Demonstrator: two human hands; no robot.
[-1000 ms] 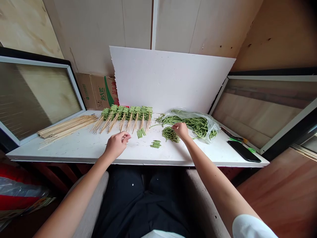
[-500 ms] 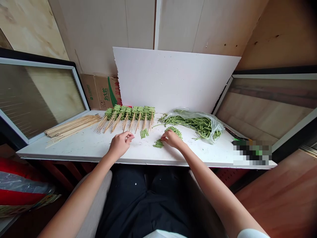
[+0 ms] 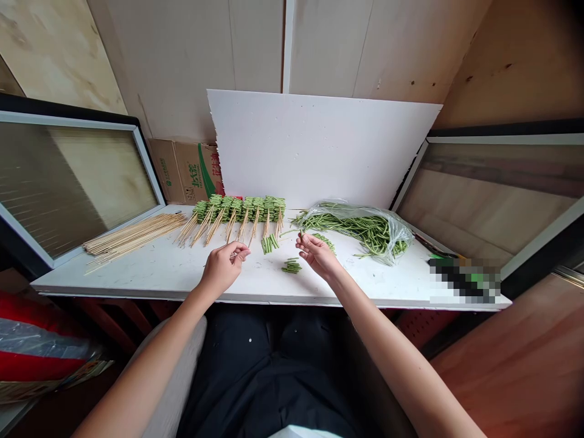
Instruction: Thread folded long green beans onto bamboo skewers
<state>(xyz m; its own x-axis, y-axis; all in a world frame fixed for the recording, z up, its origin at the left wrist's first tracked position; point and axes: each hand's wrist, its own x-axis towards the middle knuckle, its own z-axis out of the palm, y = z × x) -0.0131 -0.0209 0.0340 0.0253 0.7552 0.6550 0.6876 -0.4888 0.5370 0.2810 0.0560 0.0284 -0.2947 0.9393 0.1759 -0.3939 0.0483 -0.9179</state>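
Observation:
My left hand is closed on a thin bamboo skewer, little of which shows. Just beyond its fingertips is a short row of cut green bean pieces, side by side, in line with the skewer. My right hand is raised above the table, thumb and fingers pinched on a small piece of green bean. Below and left of it lies a small group of cut bean pieces. Behind the right hand a heap of cut pieces is partly hidden.
Finished bean skewers lie in a row at the back, sticks toward me. Loose bamboo skewers lie at left. A clear plastic bag of long green beans lies at right. A white board and a cardboard box stand behind.
My right hand has lifted from the cut pieces, with a piece in its fingertips. My left hand and the row of bean pieces have shifted slightly right.

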